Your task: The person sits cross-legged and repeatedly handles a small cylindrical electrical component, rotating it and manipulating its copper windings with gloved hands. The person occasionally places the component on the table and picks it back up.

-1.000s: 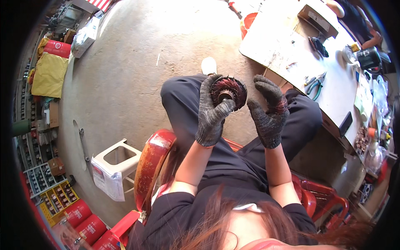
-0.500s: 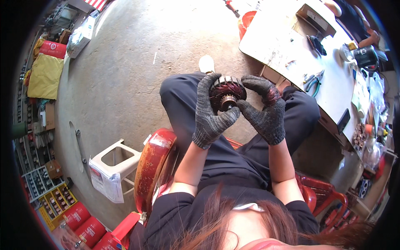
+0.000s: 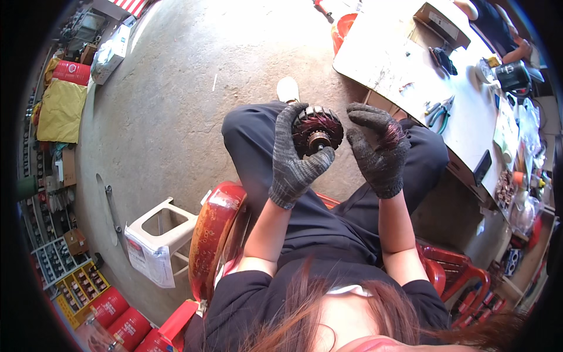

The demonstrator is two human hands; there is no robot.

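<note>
In my left hand (image 3: 292, 158), gloved in grey knit, I hold a motor armature (image 3: 317, 122). The fingers wrap its far left side and the thumb lies along its near side. Dark red windings show between its metal core segments, and its ringed commutator and shaft end point toward me. My right hand (image 3: 378, 154), in a matching glove, is just right of the armature and apart from it. Its fingers and thumb curve with a gap between them. A dark reddish patch, perhaps fine wire or a stain, shows on that glove.
A white worktable (image 3: 384, 58) on the right carries pliers (image 3: 441, 114), an opened carton (image 3: 441, 24) and a dark mug (image 3: 514, 78). Another person's arm (image 3: 519, 53) is at its far side. Left of my red chair (image 3: 217, 226) stands a beige stool (image 3: 161, 226). Stocked shelves line the left.
My right hand has come off the armature and moved slightly right, opening a gap. The left hand keeps its hold, with the armature turned or tilted a little.
</note>
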